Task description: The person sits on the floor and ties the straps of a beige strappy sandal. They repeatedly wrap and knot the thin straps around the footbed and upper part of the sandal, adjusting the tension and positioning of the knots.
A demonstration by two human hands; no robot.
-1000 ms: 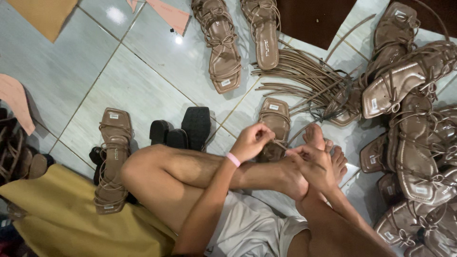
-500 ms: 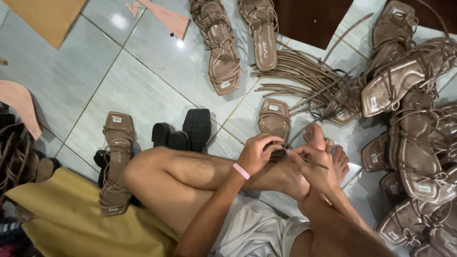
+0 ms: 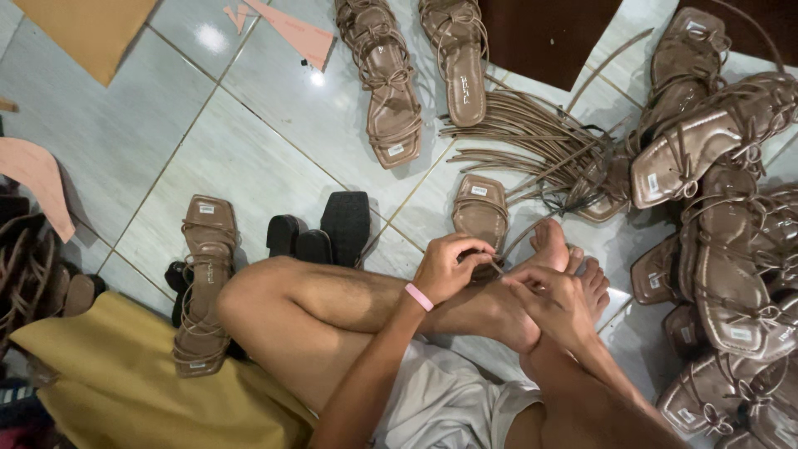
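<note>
Your left hand (image 3: 445, 268) and right hand (image 3: 555, 301) both pinch a thin brown strap (image 3: 499, 268) above the tan sandal (image 3: 480, 213), grips narrow.

No packages, signs or screens show. The only labels are small pale rectangular tags on the insoles of the tan sandals on the floor: one (image 3: 479, 190) on the sandal by the feet, another (image 3: 206, 209) near the left edge.
</note>
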